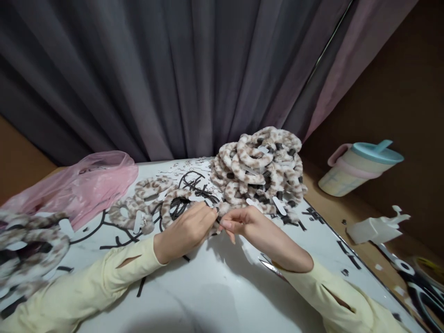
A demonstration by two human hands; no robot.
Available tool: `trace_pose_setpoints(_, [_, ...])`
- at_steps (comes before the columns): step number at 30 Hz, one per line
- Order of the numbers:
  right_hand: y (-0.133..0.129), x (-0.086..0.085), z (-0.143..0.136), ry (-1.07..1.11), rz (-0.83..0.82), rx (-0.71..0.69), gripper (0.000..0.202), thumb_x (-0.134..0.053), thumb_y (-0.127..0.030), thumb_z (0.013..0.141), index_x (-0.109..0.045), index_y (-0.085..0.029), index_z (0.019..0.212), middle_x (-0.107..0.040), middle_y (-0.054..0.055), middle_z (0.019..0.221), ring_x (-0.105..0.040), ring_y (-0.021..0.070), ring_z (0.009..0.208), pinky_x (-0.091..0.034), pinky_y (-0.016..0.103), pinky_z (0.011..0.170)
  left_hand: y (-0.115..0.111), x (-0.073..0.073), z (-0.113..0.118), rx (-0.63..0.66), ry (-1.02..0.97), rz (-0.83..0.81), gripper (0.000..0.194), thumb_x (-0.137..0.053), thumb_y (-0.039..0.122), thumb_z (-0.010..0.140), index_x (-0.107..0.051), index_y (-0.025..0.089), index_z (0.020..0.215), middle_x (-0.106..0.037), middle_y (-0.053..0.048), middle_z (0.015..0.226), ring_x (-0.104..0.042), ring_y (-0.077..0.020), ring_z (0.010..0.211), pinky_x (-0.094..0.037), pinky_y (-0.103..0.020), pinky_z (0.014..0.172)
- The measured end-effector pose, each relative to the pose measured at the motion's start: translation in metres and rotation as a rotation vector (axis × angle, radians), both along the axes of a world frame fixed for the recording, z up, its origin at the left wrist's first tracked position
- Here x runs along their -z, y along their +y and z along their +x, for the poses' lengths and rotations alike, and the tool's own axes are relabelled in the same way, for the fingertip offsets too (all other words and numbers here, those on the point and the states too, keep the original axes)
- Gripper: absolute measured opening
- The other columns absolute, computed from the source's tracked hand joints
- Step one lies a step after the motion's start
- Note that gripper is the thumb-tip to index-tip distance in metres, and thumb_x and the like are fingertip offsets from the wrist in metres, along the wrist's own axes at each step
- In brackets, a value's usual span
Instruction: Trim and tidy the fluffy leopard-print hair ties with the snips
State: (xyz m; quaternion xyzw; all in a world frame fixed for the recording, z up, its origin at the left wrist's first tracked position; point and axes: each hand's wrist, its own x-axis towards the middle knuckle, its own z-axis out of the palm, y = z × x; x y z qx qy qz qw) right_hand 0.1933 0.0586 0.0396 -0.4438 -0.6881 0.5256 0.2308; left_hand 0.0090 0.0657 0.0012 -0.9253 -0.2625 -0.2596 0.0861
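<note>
My left hand (189, 230) is closed, palm down, at the middle of the white table, with its fingertips around a small dark end by a fluffy ring. The brown-spotted fluffy ring (169, 203) with a white tag curves out from behind this hand. Close beside it my right hand (251, 224) is closed in a pinch at the same spot, thumb against forefinger. Whatever small dark piece lies between the right fingertips is mostly hidden. Tangled black cords (178, 206) lie behind the left hand. Small metal scissors (270, 267) rest by the right wrist.
A tall pile of fluffy rings (258, 166) stands behind my right hand. More rings (38, 249) and a pink plastic bag (107, 180) are at left. At right are a lidded cup (359, 169), a white bottle (374, 229) and black-handled scissors (421, 286). Cut black strips (348, 254) lie near the edge.
</note>
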Motion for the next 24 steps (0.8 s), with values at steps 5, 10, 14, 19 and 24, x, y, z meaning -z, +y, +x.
trace_pose_setpoints(5, [0.001, 0.004, -0.001, -0.201, 0.220, 0.006, 0.027, -0.041, -0.014, 0.082, -0.052, -0.015, 0.058, -0.051, 0.000, 0.056, -0.046, 0.0112, 0.055, -0.035, 0.023, 0.056, -0.001, -0.001, -0.001, 0.042, 0.136, -0.139, 0.020, -0.031, 0.003, 0.087, -0.044, 0.015, 0.078, -0.045, -0.004, 0.073, -0.039, -0.0168, 0.069, -0.034, -0.029, 0.062])
trace_pose_setpoints(10, [-0.004, 0.008, 0.001, -0.644, 0.888, -0.139, 0.021, -0.042, 0.003, 0.072, -0.049, -0.016, 0.066, -0.051, 0.003, 0.065, -0.042, 0.0159, 0.062, -0.032, 0.027, 0.060, -0.001, -0.004, 0.000, 0.073, 0.150, -0.287, 0.025, -0.026, -0.003, 0.081, -0.041, 0.016, 0.079, -0.046, -0.005, 0.079, -0.040, -0.0177, 0.073, -0.036, -0.029, 0.064])
trace_pose_setpoints(14, [-0.008, -0.001, 0.002, -0.821, 1.201, -0.217, 0.020, -0.041, -0.002, 0.082, -0.048, -0.016, 0.069, -0.050, 0.005, 0.069, -0.039, 0.0175, 0.061, -0.029, 0.030, 0.059, 0.001, -0.005, 0.000, 0.129, 0.031, -0.368, 0.023, -0.030, -0.004, 0.072, -0.033, 0.019, 0.075, -0.043, -0.003, 0.074, -0.040, -0.0163, 0.069, -0.037, -0.027, 0.061])
trace_pose_setpoints(19, [0.004, 0.000, 0.009, -0.624, 1.098, -0.269, 0.025, -0.032, 0.002, 0.084, -0.047, -0.016, 0.077, -0.050, 0.003, 0.074, -0.042, 0.0161, 0.066, -0.031, 0.028, 0.063, 0.002, 0.001, -0.003, 0.107, -0.086, -0.431, 0.037, -0.031, -0.001, 0.076, -0.030, 0.016, 0.109, -0.050, -0.008, 0.096, -0.051, -0.0177, 0.087, -0.044, -0.028, 0.071])
trace_pose_setpoints(24, [0.014, 0.003, 0.015, -0.218, 0.658, -0.317, 0.015, -0.035, -0.006, 0.088, -0.043, -0.018, 0.094, -0.050, 0.000, 0.075, -0.045, 0.0120, 0.065, -0.034, 0.023, 0.060, 0.003, 0.001, -0.004, 0.268, -0.117, -0.222, 0.039, -0.029, -0.001, 0.082, -0.028, 0.016, 0.117, -0.052, -0.006, 0.087, -0.051, -0.0156, 0.076, -0.044, -0.028, 0.068])
